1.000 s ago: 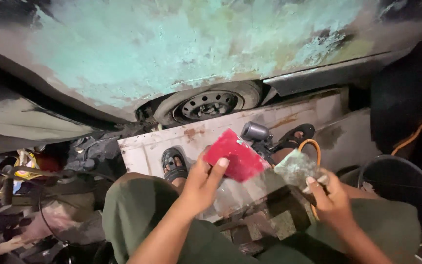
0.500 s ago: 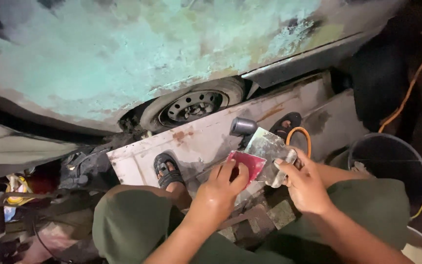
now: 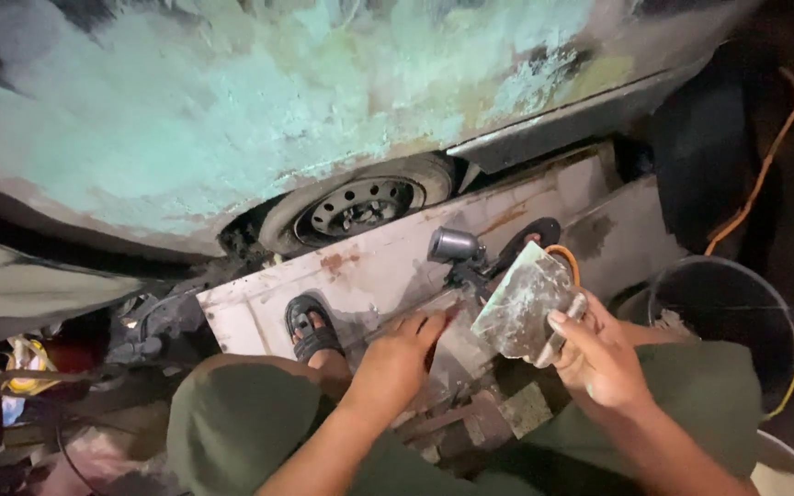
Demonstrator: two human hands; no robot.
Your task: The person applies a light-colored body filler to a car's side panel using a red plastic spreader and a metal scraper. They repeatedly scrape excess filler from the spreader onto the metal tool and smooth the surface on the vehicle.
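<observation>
Right hand [image 3: 599, 354] gripped a smeared flat scraper [image 3: 526, 298] (blade tilted), held above the knees. Left hand [image 3: 397, 358] lay palm-down on a red pad [image 3: 452, 314], mostly hidden, beside it. The 2 hands were near, not touching.

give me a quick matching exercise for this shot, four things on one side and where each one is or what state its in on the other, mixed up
Things
1. right hand
2. left hand
3. car wheel
4. black bucket

Places or states
A. far right, beside the person's right knee
B. holds a flat plate smeared with grey filler
C. palm down, fingers on the pale board
D. under the patchy green body panel, behind the board

Pairs: 1-B, 2-C, 3-D, 4-A
</observation>
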